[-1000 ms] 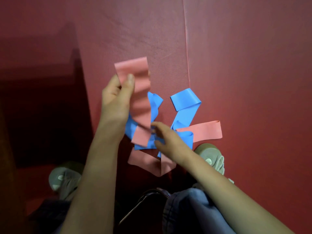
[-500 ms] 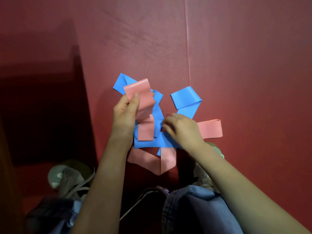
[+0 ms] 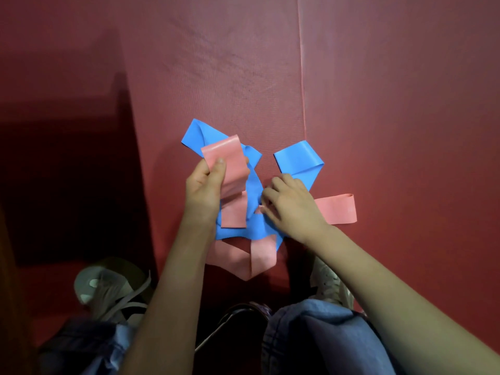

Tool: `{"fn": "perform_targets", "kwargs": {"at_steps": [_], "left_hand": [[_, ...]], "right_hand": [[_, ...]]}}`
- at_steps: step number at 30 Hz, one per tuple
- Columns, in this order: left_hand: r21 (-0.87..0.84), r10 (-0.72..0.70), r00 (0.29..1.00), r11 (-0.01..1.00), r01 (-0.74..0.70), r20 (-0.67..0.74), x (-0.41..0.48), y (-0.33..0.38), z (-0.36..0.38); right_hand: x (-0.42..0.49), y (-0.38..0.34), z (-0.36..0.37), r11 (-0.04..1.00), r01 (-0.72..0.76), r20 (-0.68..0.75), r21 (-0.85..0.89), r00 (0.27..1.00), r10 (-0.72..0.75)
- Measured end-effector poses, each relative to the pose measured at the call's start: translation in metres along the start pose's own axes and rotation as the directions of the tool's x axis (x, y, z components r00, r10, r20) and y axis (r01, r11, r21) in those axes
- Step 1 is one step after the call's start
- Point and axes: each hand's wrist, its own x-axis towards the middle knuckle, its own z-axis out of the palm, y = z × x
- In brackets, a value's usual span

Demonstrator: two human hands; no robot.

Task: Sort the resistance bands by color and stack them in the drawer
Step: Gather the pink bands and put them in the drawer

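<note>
Pink and blue resistance bands lie tangled on a dark red mat (image 3: pixel 230 63). My left hand (image 3: pixel 203 190) pinches a pink band (image 3: pixel 230 163) near its top; the band hangs down folded over the pile. My right hand (image 3: pixel 290 207) rests fingers-down on the pile's middle, pinching at a band where blue and pink cross; which one it grips is hidden. A blue band (image 3: pixel 300 158) loops to the upper right, another blue band (image 3: pixel 197 133) sticks out upper left. One pink band (image 3: pixel 338 209) extends right, another pink band (image 3: pixel 243 258) lies folded nearest me. No drawer is in view.
My two shoes (image 3: pixel 108 285) (image 3: pixel 327 285) and denim-clad knees (image 3: pixel 311 339) sit at the bottom edge. A seam (image 3: pixel 301 77) runs up the mat. Dark shadow covers the floor at left (image 3: pixel 67 158).
My left hand lowered the pink band from well above the pile down onto it. My right hand shifted slightly up onto the pile's middle. A blue band's end became visible at upper left.
</note>
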Motion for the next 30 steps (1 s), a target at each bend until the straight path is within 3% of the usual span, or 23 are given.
{"fn": "perform_targets", "kwargs": {"at_steps": [3, 6, 11, 17, 24, 30], "left_hand": [[0.019, 0.017, 1.000, 1.000, -0.017, 0.023, 0.001, -0.001, 0.001], [0.026, 0.071, 0.996, 0.997, -0.072, 0.060, -0.001, 0.000, 0.002], [0.022, 0.085, 0.993, 0.996, -0.087, 0.076, 0.002, 0.005, 0.007], [0.012, 0.044, 0.986, 0.999, -0.046, 0.161, 0.001, 0.010, 0.012], [0.018, -0.096, 0.973, 0.995, 0.094, 0.211, -0.006, 0.020, 0.017], [0.003, -0.039, 0.982, 0.999, 0.039, 0.186, -0.010, 0.022, 0.020]], "right_hand": [[-0.002, -0.008, -0.028, 0.922, -0.014, -0.088, 0.387, 0.995, 0.052], [-0.001, -0.020, -0.056, 0.845, 0.045, -0.198, 0.533, 0.978, 0.072], [0.008, -0.036, -0.078, 0.757, 0.168, -0.321, 0.632, 0.945, 0.058], [0.022, -0.041, -0.086, 0.752, 0.161, -0.462, 0.639, 0.862, 0.208], [0.036, -0.042, -0.091, 0.708, 0.040, -0.391, 0.705, 0.855, 0.341], [0.042, -0.035, -0.082, 0.657, -0.024, -0.284, 0.754, 0.889, 0.360]]}}
